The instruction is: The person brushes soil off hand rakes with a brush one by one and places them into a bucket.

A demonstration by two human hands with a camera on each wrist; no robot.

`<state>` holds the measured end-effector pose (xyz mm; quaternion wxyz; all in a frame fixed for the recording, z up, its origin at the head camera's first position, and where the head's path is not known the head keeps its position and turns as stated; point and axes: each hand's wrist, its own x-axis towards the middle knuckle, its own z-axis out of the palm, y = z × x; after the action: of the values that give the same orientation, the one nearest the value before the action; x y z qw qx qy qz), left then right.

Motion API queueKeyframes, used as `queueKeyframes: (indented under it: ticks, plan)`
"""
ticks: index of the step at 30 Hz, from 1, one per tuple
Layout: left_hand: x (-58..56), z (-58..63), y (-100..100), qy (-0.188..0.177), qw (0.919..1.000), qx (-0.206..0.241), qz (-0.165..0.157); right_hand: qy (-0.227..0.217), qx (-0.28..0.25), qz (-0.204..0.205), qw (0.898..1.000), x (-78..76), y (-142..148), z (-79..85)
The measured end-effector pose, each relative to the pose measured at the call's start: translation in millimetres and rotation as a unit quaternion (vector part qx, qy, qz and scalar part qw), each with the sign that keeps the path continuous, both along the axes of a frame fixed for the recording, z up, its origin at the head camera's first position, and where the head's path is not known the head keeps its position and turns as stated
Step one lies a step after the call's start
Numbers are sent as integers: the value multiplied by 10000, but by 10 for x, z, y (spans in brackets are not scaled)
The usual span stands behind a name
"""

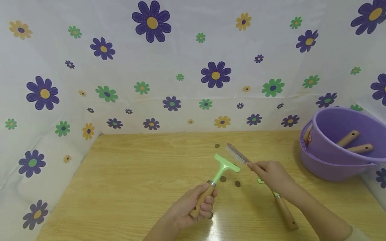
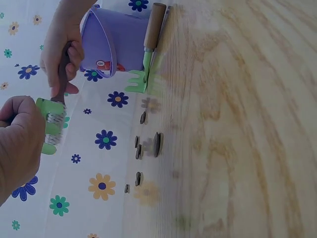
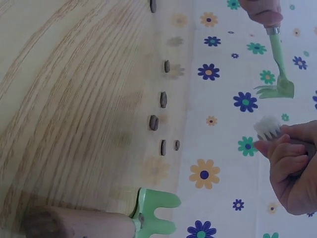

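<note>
My left hand (image 1: 197,204) grips the wooden handle of a small hand rake with a green head (image 1: 224,163), held above the table. My right hand (image 1: 272,174) holds a brush (image 1: 241,156) by its dark handle. The brush's white bristles (image 3: 268,127) face the rake head; whether they touch it, I cannot tell. In the left wrist view, the green tines (image 2: 51,128) overlap the bristles. Beneath my right forearm lies a second green-headed hand tool (image 1: 284,212), its tines (image 3: 157,212) showing in the right wrist view.
Several small dark lumps (image 1: 237,184) are scattered on the wooden table (image 1: 135,174). A purple bucket (image 1: 331,140) stands at the right, with wooden handles (image 1: 360,148) sticking up inside. Flower-patterned white cloth (image 1: 181,57) hangs behind and along the sides.
</note>
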<state>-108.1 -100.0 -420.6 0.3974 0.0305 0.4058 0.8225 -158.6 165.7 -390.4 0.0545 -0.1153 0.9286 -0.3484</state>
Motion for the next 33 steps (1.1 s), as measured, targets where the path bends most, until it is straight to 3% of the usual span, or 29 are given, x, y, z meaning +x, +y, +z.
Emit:
queueKeyframes:
  ticks: [5,8,10,13,16,18,21,33]
  plan:
    - [-7,-21,10,-121,9999,108,-3,1094,401,-22,9932,102,-61,58]
    - [-7,-36,12,-224,9997,105,41,2191,611,171,9736,168,-103,80]
    - [-9,-44,14,-243,9996,90,68,3070,735,360,9482,206,-129,91]
    - [-15,-50,22,-256,9996,64,103,4251,833,600,8993,249,-173,114]
    - [-22,-52,28,-247,9996,51,133,5028,894,698,8569,288,-219,139]
    - [-24,-50,25,-221,9996,35,144,5342,906,742,8372,317,-246,151]
    - [-28,-45,24,-160,9998,9,148,5524,933,805,8244,362,-271,164]
    - [-24,-25,36,-108,9998,-16,138,5671,1427,1084,8039,421,-358,52]
